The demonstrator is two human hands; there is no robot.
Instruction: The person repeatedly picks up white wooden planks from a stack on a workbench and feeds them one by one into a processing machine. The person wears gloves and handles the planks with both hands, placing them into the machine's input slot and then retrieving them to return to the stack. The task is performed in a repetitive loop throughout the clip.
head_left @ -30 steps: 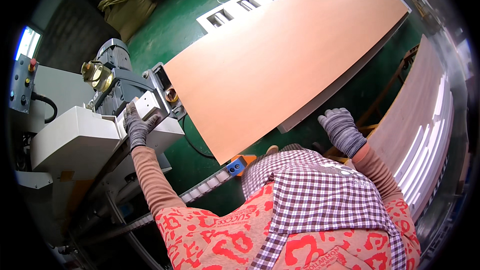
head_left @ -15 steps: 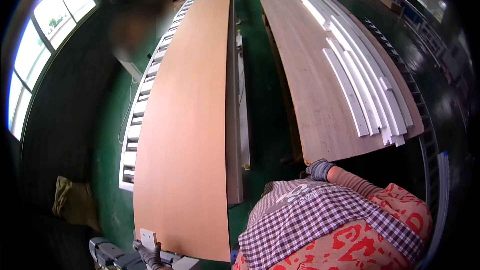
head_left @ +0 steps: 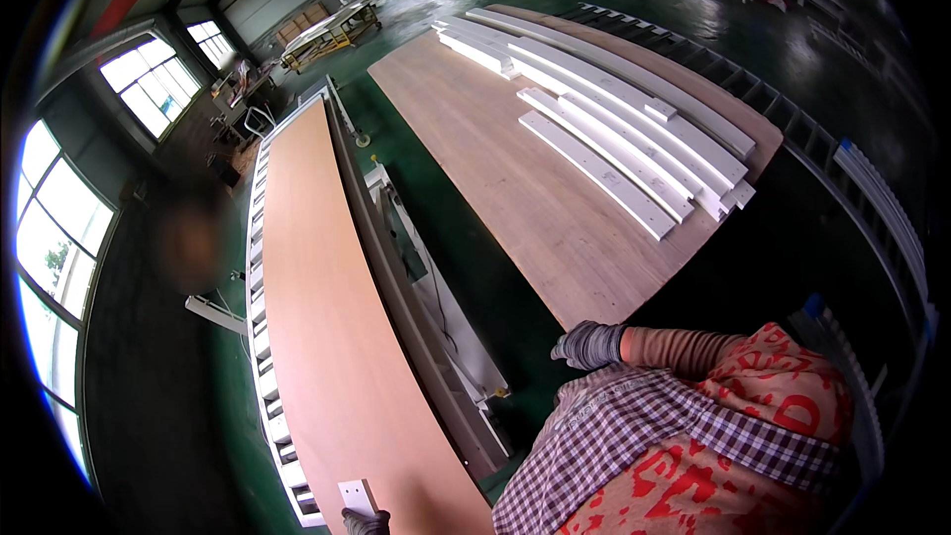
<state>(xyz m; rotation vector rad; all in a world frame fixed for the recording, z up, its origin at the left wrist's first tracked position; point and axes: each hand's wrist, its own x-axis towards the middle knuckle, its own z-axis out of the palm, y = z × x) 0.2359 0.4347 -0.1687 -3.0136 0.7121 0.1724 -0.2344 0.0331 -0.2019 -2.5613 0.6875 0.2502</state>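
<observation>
My left hand (head_left: 366, 523), in a grey glove, is closed on a small white block (head_left: 358, 497) with holes in its face. It is at the lower edge, over the near end of a long light-brown wood panel (head_left: 332, 337). My right hand (head_left: 592, 345), in a grey striped glove, is in front of my checked apron (head_left: 634, 411), close to the near corner of the brown table (head_left: 495, 173). Its fingers are curled, and the palm side is hidden. The panel lies along a roller conveyor (head_left: 260, 337).
Several long white strips (head_left: 594, 173) lie on the right-hand table, with a short white piece (head_left: 661, 109) on top. Between panel and table, a white metal frame (head_left: 446, 307) stands over the green floor. A ladder-like rail (head_left: 812, 144) runs along the far right.
My view has swung to the right. My left hand and the white block now show over the panel's near end. My right hand has come away from the table's corner.
</observation>
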